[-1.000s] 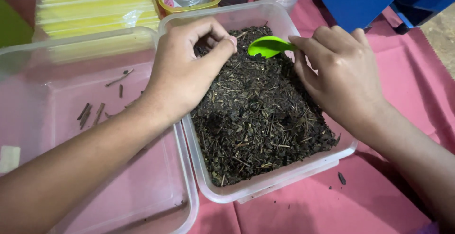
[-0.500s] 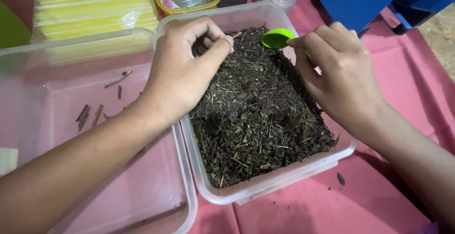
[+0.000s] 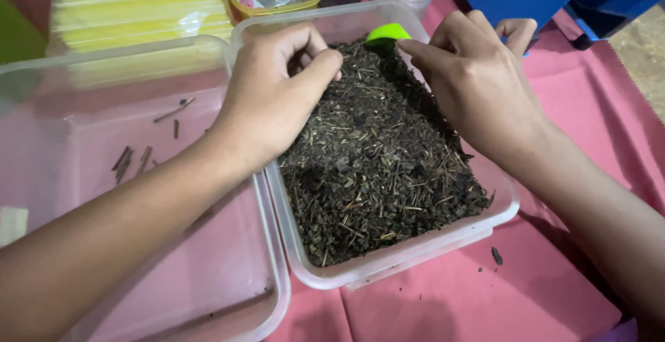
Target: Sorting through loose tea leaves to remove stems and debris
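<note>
The dried leaves [image 3: 377, 155] fill a clear tub [image 3: 415, 255] on the pink cloth [image 3: 485, 293]. Over the far part of the tub, the left hand [image 3: 277, 100] pinches some leaves with its grip nearly closed. The right hand [image 3: 478, 82] has its grip closed on a green scoop [image 3: 388, 32] (only the bowl shows) at the tub's far end. Left of the tub stands a second clear tub [image 3: 41, 72] with a few twigs [image 3: 131, 158].

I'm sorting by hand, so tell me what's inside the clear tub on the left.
The clear tub holds only a few small brown twigs on its bottom. The left hand and forearm cross its right side, hiding whatever lies beneath them.
</note>
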